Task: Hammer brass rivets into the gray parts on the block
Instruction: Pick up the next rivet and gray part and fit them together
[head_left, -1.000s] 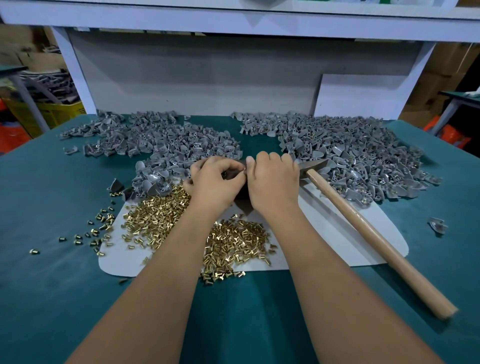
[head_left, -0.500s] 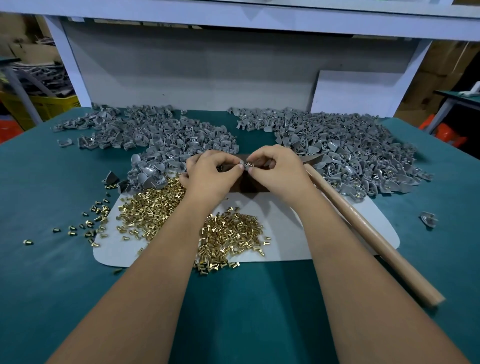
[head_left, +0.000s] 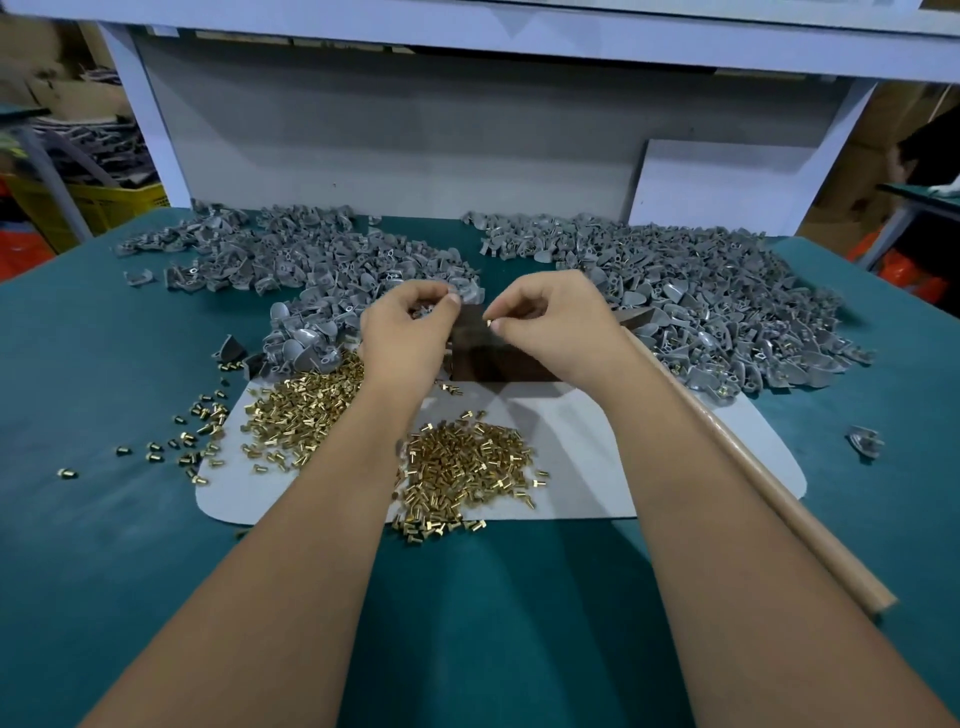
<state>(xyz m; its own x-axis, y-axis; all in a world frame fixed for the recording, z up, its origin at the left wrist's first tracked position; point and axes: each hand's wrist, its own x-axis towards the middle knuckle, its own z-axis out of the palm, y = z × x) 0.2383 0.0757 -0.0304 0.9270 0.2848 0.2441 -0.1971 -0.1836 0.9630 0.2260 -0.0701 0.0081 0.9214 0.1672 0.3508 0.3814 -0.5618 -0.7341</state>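
Nearest me, two rivet heaps (head_left: 467, 467) lie on the white mat (head_left: 675, 457), with strays on the green table (head_left: 130, 519) to the left. The hammer (head_left: 753, 467) lies along my right forearm, handle toward me, head away by the block (head_left: 493, 358). I see my right hand (head_left: 561, 327) pinching one rivet (head_left: 489, 323) above the block; its axis is too small to tell. My left hand (head_left: 405, 338) curls round a part (head_left: 423, 312). Beyond, gray piles (head_left: 701, 301) spread both sides.
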